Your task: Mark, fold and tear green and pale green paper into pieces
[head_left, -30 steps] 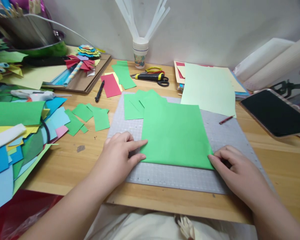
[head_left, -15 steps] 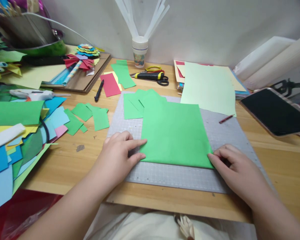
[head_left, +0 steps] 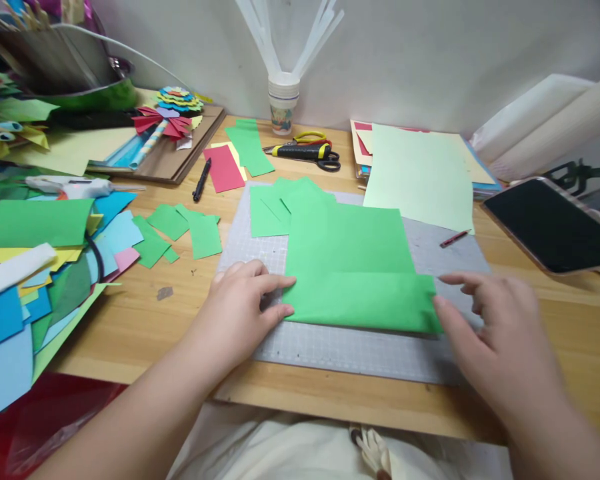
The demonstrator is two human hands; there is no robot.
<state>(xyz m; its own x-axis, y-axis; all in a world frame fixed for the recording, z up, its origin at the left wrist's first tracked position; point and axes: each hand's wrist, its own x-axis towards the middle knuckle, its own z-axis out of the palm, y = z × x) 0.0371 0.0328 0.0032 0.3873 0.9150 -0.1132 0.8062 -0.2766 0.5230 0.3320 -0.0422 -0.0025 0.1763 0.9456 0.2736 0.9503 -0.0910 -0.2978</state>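
Observation:
A large green paper sheet (head_left: 350,240) lies on the grey cutting mat (head_left: 330,347), with a folded green band (head_left: 360,300) along its near side. The band's right end juts out past the sheet behind it. My left hand (head_left: 247,300) holds the band's left edge, thumb and index finger on the paper and the other fingers curled. At the right end is my right hand (head_left: 500,320), its thumb and index finger apart. The thumb tip is close to the paper edge; whether it touches is unclear. Smaller green pieces (head_left: 270,210) lie behind the sheet.
Green scraps (head_left: 205,233), a black pen (head_left: 202,180) and red paper (head_left: 224,168) are left of the mat. Behind it are a utility knife (head_left: 297,153), scissors (head_left: 329,160) and a paper cup (head_left: 283,110). To the right are pale green paper (head_left: 420,177) and a phone (head_left: 555,227).
The band at the near side now stands out from the sheet, with its end reaching farther right. My right hand has moved right and spread its fingers; my left hand stays at the left edge.

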